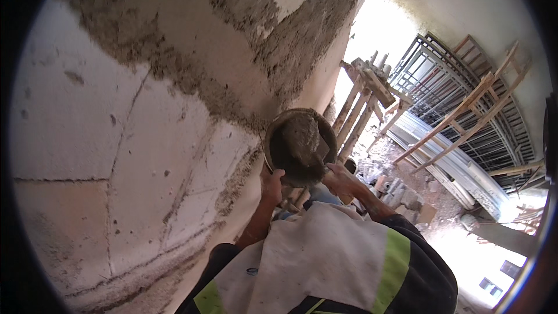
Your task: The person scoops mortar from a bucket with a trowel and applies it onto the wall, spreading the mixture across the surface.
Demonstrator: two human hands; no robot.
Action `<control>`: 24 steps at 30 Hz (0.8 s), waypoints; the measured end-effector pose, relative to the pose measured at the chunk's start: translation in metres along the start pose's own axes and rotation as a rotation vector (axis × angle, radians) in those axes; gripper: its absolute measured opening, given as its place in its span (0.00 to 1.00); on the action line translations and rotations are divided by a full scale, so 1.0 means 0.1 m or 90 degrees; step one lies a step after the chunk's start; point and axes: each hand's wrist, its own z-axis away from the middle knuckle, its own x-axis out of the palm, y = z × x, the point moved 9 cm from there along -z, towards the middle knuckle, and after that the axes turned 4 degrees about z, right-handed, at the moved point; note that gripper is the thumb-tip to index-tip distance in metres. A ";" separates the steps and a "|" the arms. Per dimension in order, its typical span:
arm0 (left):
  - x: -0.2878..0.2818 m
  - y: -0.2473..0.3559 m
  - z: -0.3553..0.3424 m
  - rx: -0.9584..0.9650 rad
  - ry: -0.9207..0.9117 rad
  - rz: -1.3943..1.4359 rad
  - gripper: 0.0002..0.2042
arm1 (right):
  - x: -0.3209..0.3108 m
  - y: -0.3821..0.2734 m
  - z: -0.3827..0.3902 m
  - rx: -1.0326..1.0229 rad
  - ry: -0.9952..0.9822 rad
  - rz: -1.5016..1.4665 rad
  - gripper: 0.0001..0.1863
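Observation:
A round, dark bucket point(269, 146) is held up in front of me, close to the wall. My left hand point(271, 184) is closed on its near left rim. Inside lies grey wet mortar point(301, 135), heaped toward the far side. My right hand point(340, 179) is closed at the near right rim around the handle of a trowel point(322, 149), whose blade reaches into the bucket against the mortar. The handle is mostly hidden by my fingers. Beside the bucket, the wall of pale blocks point(163, 168) carries rough brown plaster point(232, 75) on its upper part.
To the right stands a wooden trestle point(363, 96) with tubes on top. Metal grilles point(447, 81) and a wooden ladder point(479, 104) lean at the far right wall. Long metal sheets point(450, 166) lie below them, near rubble point(401, 195) on the floor.

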 end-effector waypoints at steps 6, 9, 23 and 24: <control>0.31 0.23 0.29 -0.001 -0.102 0.107 0.32 | -0.02 0.06 0.22 -0.010 0.080 -0.184 0.12; 0.13 0.06 0.38 -0.064 -0.080 0.086 0.33 | -0.21 -0.24 0.67 -0.077 0.199 -0.431 0.12; -1.63 -0.74 0.84 -0.028 0.089 -0.002 0.32 | -2.02 -0.49 2.29 -0.343 1.685 -0.266 0.23; -1.87 -0.98 0.80 -0.016 0.091 0.015 0.32 | -2.11 -0.77 2.06 -0.331 1.691 -0.130 0.20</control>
